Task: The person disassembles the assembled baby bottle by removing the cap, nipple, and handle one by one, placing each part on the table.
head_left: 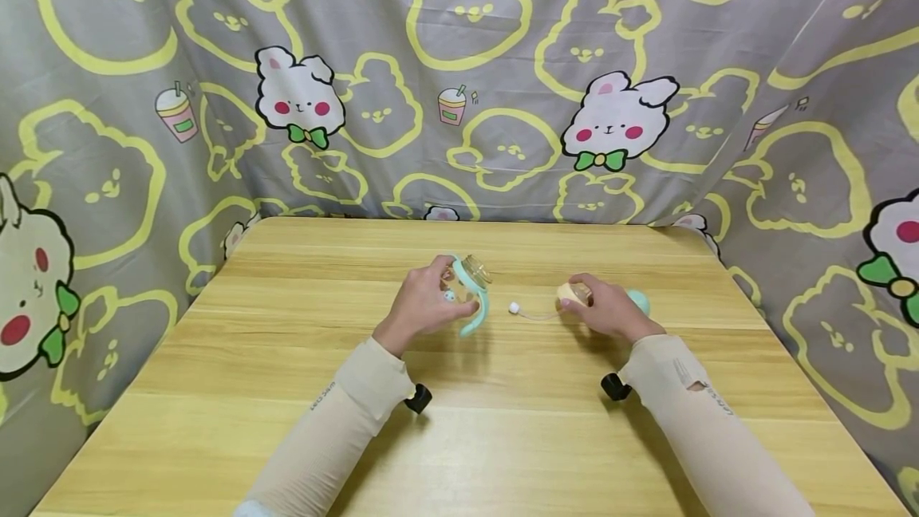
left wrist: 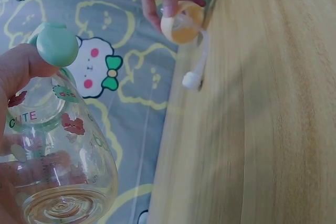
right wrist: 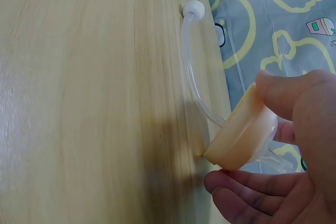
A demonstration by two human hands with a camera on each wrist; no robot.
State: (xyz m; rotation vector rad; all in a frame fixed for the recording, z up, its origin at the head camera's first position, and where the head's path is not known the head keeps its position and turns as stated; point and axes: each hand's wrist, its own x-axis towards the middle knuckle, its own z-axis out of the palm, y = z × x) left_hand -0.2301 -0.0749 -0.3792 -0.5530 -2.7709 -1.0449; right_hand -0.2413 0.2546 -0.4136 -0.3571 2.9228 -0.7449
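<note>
My left hand (head_left: 431, 297) grips a clear baby bottle (left wrist: 63, 150) with mint-green handles (head_left: 481, 313) and small printed pictures. The bottle is tilted over the table, its uncovered threaded neck (head_left: 477, 270) pointing up and to the right. Across from it, my right hand (head_left: 606, 305) pinches a cream-coloured straw lid (right wrist: 241, 129) between thumb and fingers. A clear flexible straw (right wrist: 190, 72) trails from the lid toward the bottle, ending in a white weighted tip (right wrist: 194, 10) near the tabletop.
A mint-green round cap (head_left: 638, 302) is partly hidden behind my right hand. The wooden table (head_left: 459, 437) runs back to a grey patterned curtain (head_left: 459, 86), which also hangs on both sides. Each wrist wears a small black camera (head_left: 419, 398).
</note>
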